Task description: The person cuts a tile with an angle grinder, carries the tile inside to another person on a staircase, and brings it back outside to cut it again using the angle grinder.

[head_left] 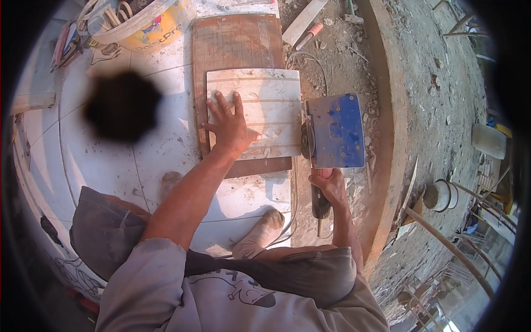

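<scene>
My left hand (229, 127) lies flat with fingers spread on a whitish ribbed tile (276, 113), its ribbed underside facing up. Beneath the tile is a larger brown tile (238, 41), which shows at the far end and along the near edge. My right hand (332, 185) is wrapped round the body of an angle grinder (319, 206) with a blue metal plate (336, 130) fixed over it. The grinder's disc (307, 139) stands at the right edge of the whitish tile; whether it touches or cuts in cannot be made out.
A bucket (160, 33) with cords and tools stands at the back left. On the dirt strip lie a red-handled tool (310, 35), a hammer (354, 19) and a cable. A raised edge (395, 110) runs down the right. A dark blur covers part of the left.
</scene>
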Demonstrator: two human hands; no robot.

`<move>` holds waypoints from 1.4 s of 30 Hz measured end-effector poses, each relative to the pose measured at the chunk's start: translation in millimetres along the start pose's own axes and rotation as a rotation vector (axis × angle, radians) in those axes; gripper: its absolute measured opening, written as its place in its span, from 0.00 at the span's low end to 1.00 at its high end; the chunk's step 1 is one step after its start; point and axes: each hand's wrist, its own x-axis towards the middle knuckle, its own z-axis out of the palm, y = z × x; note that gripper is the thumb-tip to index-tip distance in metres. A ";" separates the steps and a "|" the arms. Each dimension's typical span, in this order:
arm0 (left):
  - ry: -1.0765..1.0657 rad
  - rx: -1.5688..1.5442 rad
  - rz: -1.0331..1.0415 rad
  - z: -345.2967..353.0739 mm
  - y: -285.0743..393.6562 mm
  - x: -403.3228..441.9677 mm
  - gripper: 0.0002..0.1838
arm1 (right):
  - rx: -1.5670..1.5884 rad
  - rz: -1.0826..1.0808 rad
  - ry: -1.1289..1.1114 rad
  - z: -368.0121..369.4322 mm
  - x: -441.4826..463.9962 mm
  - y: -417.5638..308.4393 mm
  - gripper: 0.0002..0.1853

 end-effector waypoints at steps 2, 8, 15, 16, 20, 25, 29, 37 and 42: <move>0.001 0.001 0.004 -0.3 0.4 0.1 0.71 | -0.019 0.002 0.005 -0.1 3.0 4.5 0.35; -0.001 0.003 0.001 -0.9 0.4 0.2 0.71 | -0.018 -0.048 0.024 2.0 5.5 4.8 0.40; 0.002 -0.009 0.005 -1.6 0.2 -0.6 0.71 | -0.036 -0.030 0.028 2.8 7.1 2.6 0.40; 0.004 -0.009 0.008 -1.4 -0.1 -0.7 0.71 | -0.046 -0.028 0.024 2.2 6.3 -0.1 0.40; -0.009 -0.004 -0.001 -2.9 0.5 -0.5 0.71 | -0.020 -0.010 0.017 1.7 5.2 -7.2 0.39; -0.009 -0.006 0.000 -2.2 0.3 -0.2 0.71 | -0.037 0.022 0.011 1.3 7.5 -9.9 0.37; -0.009 -0.010 -0.002 -1.5 0.3 -0.1 0.71 | -0.022 0.022 0.021 1.4 6.3 -15.0 0.35; -0.012 0.000 -0.007 -2.1 2.1 1.4 0.72 | -0.044 0.000 0.028 3.1 2.6 -6.0 0.35; -0.024 0.007 -0.005 -4.5 2.5 -0.3 0.72 | -0.020 -0.004 0.037 2.7 4.0 -12.4 0.35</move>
